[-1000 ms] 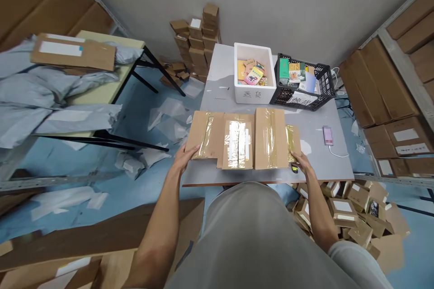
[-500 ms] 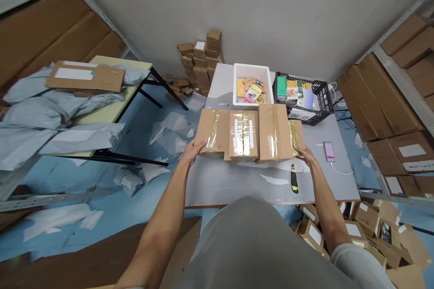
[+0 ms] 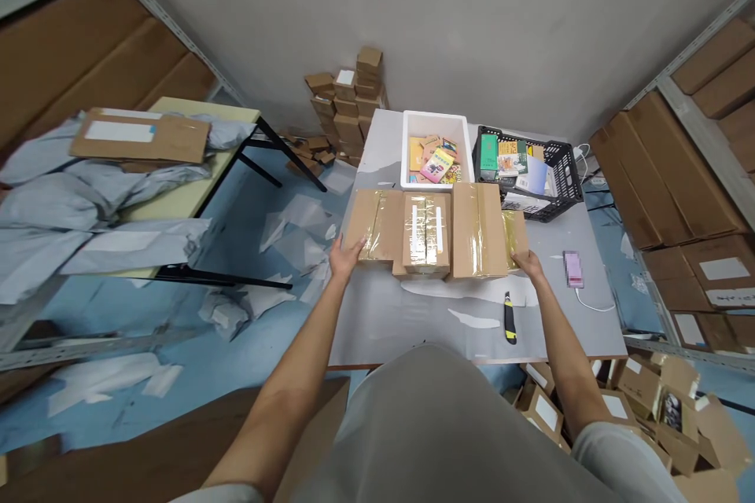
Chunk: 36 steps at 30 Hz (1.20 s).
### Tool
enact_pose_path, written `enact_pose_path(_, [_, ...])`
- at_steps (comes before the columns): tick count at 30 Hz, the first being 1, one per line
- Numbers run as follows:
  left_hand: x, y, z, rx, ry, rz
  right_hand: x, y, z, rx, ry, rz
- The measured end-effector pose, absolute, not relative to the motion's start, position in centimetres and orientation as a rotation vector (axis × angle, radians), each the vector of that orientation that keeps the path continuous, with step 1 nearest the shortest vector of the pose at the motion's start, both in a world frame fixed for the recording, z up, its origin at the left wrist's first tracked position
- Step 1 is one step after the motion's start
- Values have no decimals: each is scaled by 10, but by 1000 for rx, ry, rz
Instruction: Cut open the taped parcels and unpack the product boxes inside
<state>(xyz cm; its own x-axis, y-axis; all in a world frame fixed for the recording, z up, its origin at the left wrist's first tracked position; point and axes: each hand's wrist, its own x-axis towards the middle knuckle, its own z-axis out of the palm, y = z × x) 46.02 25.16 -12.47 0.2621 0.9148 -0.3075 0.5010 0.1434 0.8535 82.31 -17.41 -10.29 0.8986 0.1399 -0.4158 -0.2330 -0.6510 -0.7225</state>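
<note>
Shelved boxes line the right wall. The table fills the middle, with a side table well apart to its left, piled with grey bags. A box heap crowds the floor beyond the table's near right corner.

At the back of the table, the black crate and the white tub, both holding books, hem in the row from behind. The row sits mid-table, close to the left edge: tall box, left box, striped box, and small box at the right end. It runs left to right, parallel to the front edge; the tall box's long axis points front to back. Room is open in front and to the right.

The left hand is spread, thumb on the left box. The right hand touches the small box's near right corner; I cannot tell how closed it is. The phone lies to the right, the knife in the front strip.
</note>
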Motion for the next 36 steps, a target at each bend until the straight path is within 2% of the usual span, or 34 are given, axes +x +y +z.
enact_pose_path(3, [460, 220, -116, 1628, 1456, 636, 816, -162, -81, -2276, -27, 339])
enact_pose_path(7, [467, 154, -102, 1715, 1218, 763, 759, -129, -55, -2114, -393, 72])
enact_pose_path(11, [485, 106, -85, 1588, 1022, 718, 673, -77, -51, -1736, -542, 428])
enact_pose_path(15, [491, 89, -66, 1496, 957, 712, 616, -47, -57, -1628, -537, 661])
enact_pose_path(24, [404, 33, -29, 1433, 957, 753, 537, -133, -35, -1494, -532, 769])
enact_pose_path(29, [346, -16, -44, 1353, 1053, 691, 497, -184, -43, -1459, -280, 1058])
enact_pose_path(36, [326, -11, -108, 1493, 929, 456, 459, -201, -92, -1479, -83, 1249])
